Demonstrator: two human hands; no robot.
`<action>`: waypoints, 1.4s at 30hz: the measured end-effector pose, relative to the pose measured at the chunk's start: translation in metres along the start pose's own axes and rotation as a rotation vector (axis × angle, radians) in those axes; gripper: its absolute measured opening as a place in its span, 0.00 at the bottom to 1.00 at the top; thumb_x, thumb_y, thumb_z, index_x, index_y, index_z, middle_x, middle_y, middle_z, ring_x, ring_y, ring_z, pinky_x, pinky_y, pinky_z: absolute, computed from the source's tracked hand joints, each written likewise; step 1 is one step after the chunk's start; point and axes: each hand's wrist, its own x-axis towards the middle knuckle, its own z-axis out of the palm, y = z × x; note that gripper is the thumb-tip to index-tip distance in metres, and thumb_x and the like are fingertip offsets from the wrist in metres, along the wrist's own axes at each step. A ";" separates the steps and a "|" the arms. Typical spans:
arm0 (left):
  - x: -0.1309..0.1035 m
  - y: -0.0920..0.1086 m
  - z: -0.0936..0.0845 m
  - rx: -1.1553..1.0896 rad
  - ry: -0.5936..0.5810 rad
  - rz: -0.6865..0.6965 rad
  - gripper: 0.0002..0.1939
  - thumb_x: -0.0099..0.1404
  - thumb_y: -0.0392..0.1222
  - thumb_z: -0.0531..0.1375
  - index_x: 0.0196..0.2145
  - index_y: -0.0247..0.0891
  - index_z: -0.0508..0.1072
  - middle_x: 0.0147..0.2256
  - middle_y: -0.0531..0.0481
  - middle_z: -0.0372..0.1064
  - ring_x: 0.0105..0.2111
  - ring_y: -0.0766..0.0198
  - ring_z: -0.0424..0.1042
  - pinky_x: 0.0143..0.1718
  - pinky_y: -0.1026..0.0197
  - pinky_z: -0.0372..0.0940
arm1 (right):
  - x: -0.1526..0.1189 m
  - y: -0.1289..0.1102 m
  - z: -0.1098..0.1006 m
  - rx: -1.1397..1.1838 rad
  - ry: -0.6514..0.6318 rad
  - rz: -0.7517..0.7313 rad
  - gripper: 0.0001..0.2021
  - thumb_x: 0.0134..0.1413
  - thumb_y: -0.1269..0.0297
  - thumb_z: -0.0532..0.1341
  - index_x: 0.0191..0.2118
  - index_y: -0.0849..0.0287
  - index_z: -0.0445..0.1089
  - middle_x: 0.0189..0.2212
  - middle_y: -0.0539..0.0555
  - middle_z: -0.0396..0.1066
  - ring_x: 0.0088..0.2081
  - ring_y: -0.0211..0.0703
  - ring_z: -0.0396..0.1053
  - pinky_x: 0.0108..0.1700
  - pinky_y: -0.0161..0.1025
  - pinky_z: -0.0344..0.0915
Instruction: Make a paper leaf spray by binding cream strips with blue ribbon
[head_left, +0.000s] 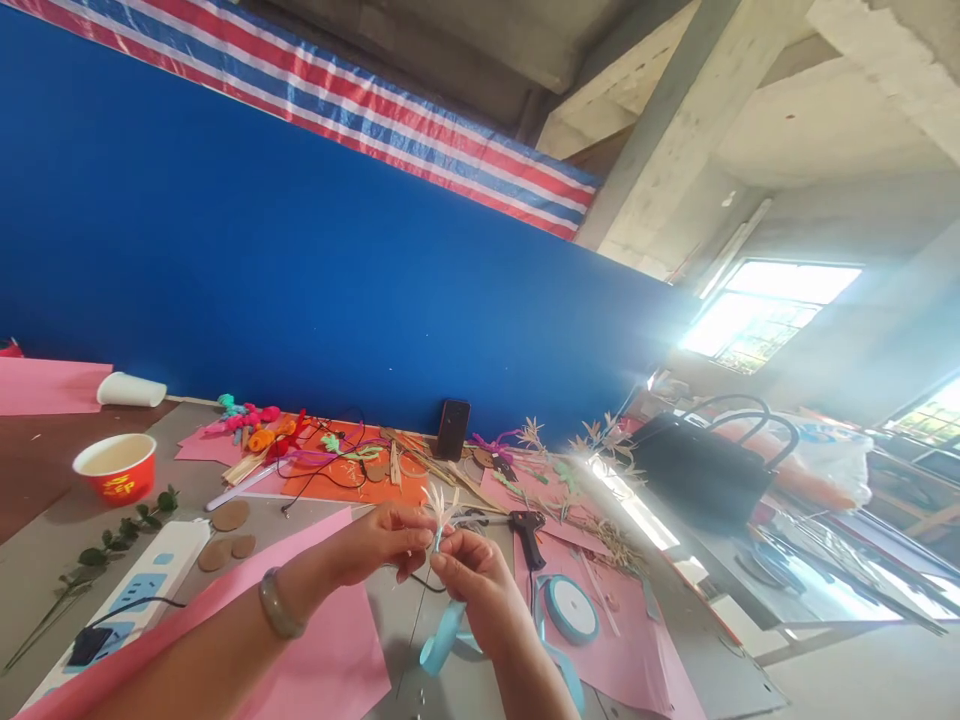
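Observation:
In the middle of the head view, a small cream flower point(441, 505) with narrow petals stands upright between my fingertips. My left hand point(394, 540), with a bangle on the wrist, pinches it at its base from the left. My right hand point(474, 575) is closed on the same base, where a bit of light blue ribbon point(444, 640) shows; the ribbon's loose length hangs in a curl below that hand. A thin dark stem runs down under the fingers. The exact grip is partly hidden by the fingers. To the right lies a ribbon spool point(571, 609).
A glue gun point(528, 538) lies beyond my right hand. On the left are a power strip point(127, 610), a leafy sprig point(112, 545) and a red paper bowl point(116, 470). A phone point(453, 430) leans on the blue partition point(337, 290). A black handbag point(697, 460) stands right.

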 end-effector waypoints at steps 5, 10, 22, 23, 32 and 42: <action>0.003 -0.005 0.005 0.016 0.043 0.059 0.17 0.57 0.49 0.63 0.21 0.31 0.72 0.19 0.54 0.57 0.20 0.72 0.56 0.21 0.66 0.53 | -0.002 0.000 -0.002 -0.014 -0.047 -0.019 0.15 0.43 0.55 0.68 0.24 0.61 0.67 0.17 0.44 0.54 0.20 0.30 0.41 0.23 0.34 0.39; 0.004 -0.007 0.005 -0.018 0.085 0.089 0.15 0.56 0.48 0.64 0.23 0.31 0.74 0.18 0.55 0.57 0.19 0.72 0.56 0.21 0.66 0.52 | -0.003 0.000 -0.001 -0.036 -0.055 -0.018 0.15 0.44 0.54 0.68 0.24 0.61 0.67 0.17 0.45 0.56 0.20 0.31 0.41 0.23 0.34 0.39; 0.008 -0.019 -0.001 0.007 0.124 0.025 0.13 0.52 0.45 0.67 0.25 0.31 0.71 0.19 0.54 0.61 0.19 0.72 0.60 0.21 0.68 0.54 | -0.003 -0.001 0.002 -0.136 0.013 -0.038 0.15 0.42 0.54 0.69 0.24 0.59 0.67 0.18 0.47 0.62 0.22 0.35 0.55 0.27 0.34 0.51; 0.008 -0.020 -0.001 0.030 0.123 0.027 0.13 0.53 0.46 0.66 0.25 0.32 0.71 0.20 0.54 0.61 0.20 0.72 0.60 0.21 0.68 0.54 | -0.002 0.001 0.001 -0.159 0.026 -0.049 0.14 0.42 0.55 0.68 0.23 0.59 0.67 0.19 0.47 0.63 0.23 0.35 0.57 0.28 0.34 0.52; 0.003 -0.009 0.000 0.350 0.193 0.084 0.10 0.59 0.44 0.61 0.29 0.34 0.68 0.28 0.54 0.59 0.24 0.72 0.59 0.24 0.67 0.55 | -0.002 0.005 -0.003 -0.234 0.065 -0.044 0.14 0.47 0.55 0.65 0.25 0.62 0.69 0.19 0.47 0.61 0.21 0.31 0.51 0.24 0.32 0.47; 0.002 -0.008 -0.004 0.504 0.231 0.074 0.09 0.59 0.43 0.60 0.29 0.34 0.69 0.27 0.53 0.61 0.28 0.68 0.60 0.30 0.65 0.55 | 0.005 0.014 -0.002 -0.242 0.103 -0.002 0.15 0.44 0.53 0.66 0.25 0.62 0.69 0.18 0.46 0.62 0.19 0.31 0.51 0.22 0.33 0.45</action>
